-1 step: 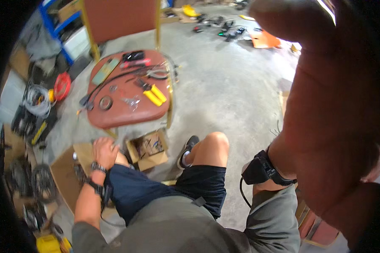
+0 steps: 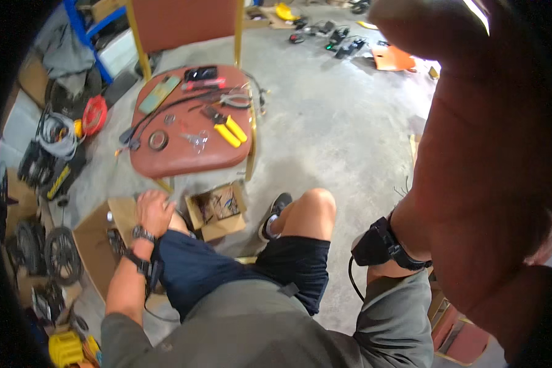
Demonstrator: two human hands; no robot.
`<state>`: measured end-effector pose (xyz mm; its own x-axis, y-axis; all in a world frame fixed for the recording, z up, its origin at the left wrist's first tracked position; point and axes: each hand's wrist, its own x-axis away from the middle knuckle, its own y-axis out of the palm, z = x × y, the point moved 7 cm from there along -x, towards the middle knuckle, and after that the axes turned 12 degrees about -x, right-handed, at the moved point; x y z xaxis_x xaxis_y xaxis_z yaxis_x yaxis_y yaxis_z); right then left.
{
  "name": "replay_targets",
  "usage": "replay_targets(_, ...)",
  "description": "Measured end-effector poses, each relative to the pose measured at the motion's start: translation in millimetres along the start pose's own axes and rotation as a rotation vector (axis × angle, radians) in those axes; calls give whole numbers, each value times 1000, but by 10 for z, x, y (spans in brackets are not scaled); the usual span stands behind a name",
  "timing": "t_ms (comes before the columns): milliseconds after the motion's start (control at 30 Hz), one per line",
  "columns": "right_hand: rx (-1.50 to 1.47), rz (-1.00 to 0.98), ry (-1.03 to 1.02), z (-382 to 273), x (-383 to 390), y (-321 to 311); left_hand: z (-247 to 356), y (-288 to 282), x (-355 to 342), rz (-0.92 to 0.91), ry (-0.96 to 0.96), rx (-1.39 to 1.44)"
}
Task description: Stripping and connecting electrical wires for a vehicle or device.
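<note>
My left hand (image 2: pixel 154 211) lies over my left knee with its fingers stretched out and nothing in it. Very large and dark, my right hand (image 2: pixel 484 159) is raised close to the camera; most of its fingers are cut off or in shadow. On the chair seat (image 2: pixel 190 164) ahead lie wire strippers with yellow handles (image 2: pixel 232 132), grey-handled pliers (image 2: pixel 236 101), scissors (image 2: pixel 195 140) and a roll of dark tape (image 2: pixel 152 141). Behind them are a black cable (image 2: pixel 165 110), a pale green flat case (image 2: pixel 159 95), a black phone-like object (image 2: pixel 201 73) and a red tool (image 2: pixel 203 84).
Between the chair and my feet stands a small open cardboard box (image 2: pixel 224 230) holding scraps. A larger carton (image 2: pixel 95 245) is beside my left leg. Wheels (image 2: pixel 63 256), a coiled grey cable (image 2: pixel 58 138) and a red round object (image 2: pixel 94 115) crowd the left. Black gadgets (image 2: pixel 337 40) lie farther off.
The view has shifted slightly, so the chair and its tools appear a little farther right and higher. Both hands keep their poses.
</note>
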<state>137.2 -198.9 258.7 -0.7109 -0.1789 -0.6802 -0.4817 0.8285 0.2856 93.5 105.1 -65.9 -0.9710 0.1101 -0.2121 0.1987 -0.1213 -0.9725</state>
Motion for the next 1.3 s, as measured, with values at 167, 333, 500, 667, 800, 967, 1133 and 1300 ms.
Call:
replay_targets(167,-83,-27,34,267,227,114,-97,-24,165,-10,-18,-9)
replay_targets(333,-84,-52,-98,193,365,-148,-3,81,194,-62,-45,-30)
replay_targets(500,-48,-75,-187,11,629,-325,-116,105,143,-35,-27,-56)
replay_targets(667,85,-171,-153,-59,319,-145,-124,-14,98,-54,-36,-17)
replay_targets(800,323,-269,-200,-125,2,65,-68,79,160,30,26,20)
replay_targets(967,693,-21,319,1034,479,-766,-82,98,187,-22,-23,-4)
replay_targets(1133,796,-71,660,1945,1387,-1545,-58,91,167,-6,-43,43)
replay_targets(1300,723,112,1052,2486,2416,-2140,-99,110,163,-43,-75,38)
